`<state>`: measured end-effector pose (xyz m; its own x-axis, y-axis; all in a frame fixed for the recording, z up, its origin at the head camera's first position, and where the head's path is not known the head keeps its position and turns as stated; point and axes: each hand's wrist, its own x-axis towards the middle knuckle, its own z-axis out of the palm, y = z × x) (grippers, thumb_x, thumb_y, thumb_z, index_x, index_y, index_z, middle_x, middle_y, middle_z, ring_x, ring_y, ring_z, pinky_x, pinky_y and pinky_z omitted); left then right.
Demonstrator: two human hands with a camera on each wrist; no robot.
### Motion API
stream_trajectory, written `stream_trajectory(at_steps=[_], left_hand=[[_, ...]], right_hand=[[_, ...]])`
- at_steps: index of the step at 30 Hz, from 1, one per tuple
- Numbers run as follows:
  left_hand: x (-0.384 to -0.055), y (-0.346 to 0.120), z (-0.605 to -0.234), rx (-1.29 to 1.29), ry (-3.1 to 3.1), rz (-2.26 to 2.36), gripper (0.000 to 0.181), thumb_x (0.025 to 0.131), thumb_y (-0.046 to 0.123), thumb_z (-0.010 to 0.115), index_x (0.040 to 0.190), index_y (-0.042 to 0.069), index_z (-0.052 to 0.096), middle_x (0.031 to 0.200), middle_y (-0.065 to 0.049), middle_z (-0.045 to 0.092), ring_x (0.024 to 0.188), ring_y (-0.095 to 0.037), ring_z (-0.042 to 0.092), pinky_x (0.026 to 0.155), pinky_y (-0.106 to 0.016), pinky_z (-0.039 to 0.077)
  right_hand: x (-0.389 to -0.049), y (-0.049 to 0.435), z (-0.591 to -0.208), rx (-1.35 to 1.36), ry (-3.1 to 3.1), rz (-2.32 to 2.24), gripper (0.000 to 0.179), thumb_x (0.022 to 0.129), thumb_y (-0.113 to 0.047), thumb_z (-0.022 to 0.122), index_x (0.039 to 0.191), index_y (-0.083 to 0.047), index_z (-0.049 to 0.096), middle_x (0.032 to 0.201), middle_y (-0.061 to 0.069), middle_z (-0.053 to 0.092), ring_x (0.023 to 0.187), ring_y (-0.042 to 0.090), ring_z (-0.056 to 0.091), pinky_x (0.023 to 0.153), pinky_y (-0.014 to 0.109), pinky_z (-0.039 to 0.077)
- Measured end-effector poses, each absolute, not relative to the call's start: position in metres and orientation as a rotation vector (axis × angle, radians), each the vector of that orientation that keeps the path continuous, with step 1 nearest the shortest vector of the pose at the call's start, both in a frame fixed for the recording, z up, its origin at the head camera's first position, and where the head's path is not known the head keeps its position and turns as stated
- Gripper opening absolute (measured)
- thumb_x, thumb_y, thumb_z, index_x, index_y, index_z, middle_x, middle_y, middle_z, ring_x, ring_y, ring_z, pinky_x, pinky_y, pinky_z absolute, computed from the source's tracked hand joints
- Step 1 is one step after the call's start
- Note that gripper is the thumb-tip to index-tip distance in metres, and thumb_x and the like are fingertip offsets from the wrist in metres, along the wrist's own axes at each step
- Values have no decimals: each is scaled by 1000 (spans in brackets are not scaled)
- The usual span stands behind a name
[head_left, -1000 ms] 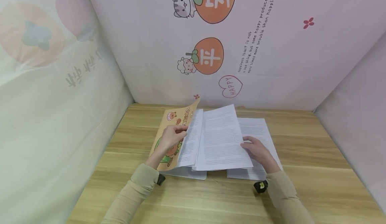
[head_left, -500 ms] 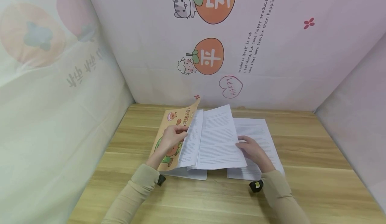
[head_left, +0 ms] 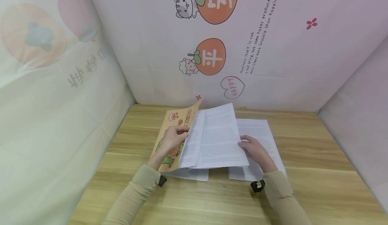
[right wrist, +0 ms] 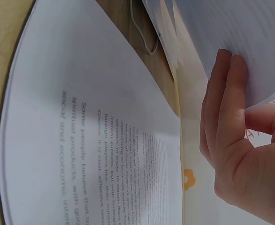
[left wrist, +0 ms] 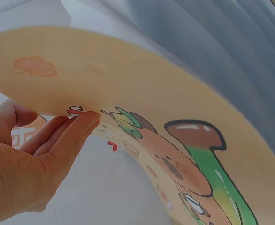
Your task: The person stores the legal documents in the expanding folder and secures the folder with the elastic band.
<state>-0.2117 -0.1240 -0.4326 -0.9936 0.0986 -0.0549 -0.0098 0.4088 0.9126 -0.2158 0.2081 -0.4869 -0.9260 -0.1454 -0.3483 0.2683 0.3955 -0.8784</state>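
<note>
A tan folder (head_left: 165,134) with cartoon animals on its cover lies opened towards the left side of the table in the head view. My left hand (head_left: 175,138) holds the raised cover near its free edge; the left wrist view shows the cover (left wrist: 128,79) bent in a curve above the fingers. Printed sheets (head_left: 222,137) reach out from the folder to the right, tilted up. Their right edge is pinched between the thumb and fingers of my right hand (head_left: 254,149). Below that hand lies a separate stack of printed paper (head_left: 257,125), flat on the table.
The wooden table (head_left: 309,171) ends at a printed cloth wall (head_left: 272,83) behind. Cloth also hangs at the left (head_left: 91,117) and right (head_left: 357,93). A black wrist device (head_left: 257,186) sits by the right cuff.
My right hand has shifted slightly left, bringing the held sheets towards the folder and uncovering more of the flat stack. The left hand and the cover have stayed in place.
</note>
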Motion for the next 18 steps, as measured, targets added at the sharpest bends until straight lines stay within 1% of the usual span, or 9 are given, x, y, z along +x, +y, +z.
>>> stream_trajectory(at_steps=[9, 13, 18], left_hand=[[-211, -124, -432, 74, 2550, 1645, 35, 89, 8, 59, 121, -2, 68, 117, -22, 71, 100, -30, 71, 71, -26, 60], [-211, -124, -432, 81, 2551, 1650, 35, 89, 8, 58, 121, -2, 68, 117, -23, 71, 101, -31, 71, 71, -26, 60], [-211, -125, -432, 95, 2566, 1642, 34, 89, 9, 59, 120, -2, 69, 117, -23, 71, 98, -26, 71, 73, -27, 60]], right_hand=[[-217, 197, -487, 109, 2249, -1590, 49, 100, -16, 49, 142, 7, 40, 125, 23, 58, 92, 13, 59, 77, 24, 52], [-217, 194, -487, 107, 2249, -1593, 49, 99, -16, 50, 142, 7, 40, 127, 25, 56, 93, 14, 60, 77, 24, 52], [-218, 197, -488, 119, 2305, -1518, 51, 100, -19, 49, 143, 6, 40, 132, 26, 55, 99, 19, 60, 78, 25, 51]])
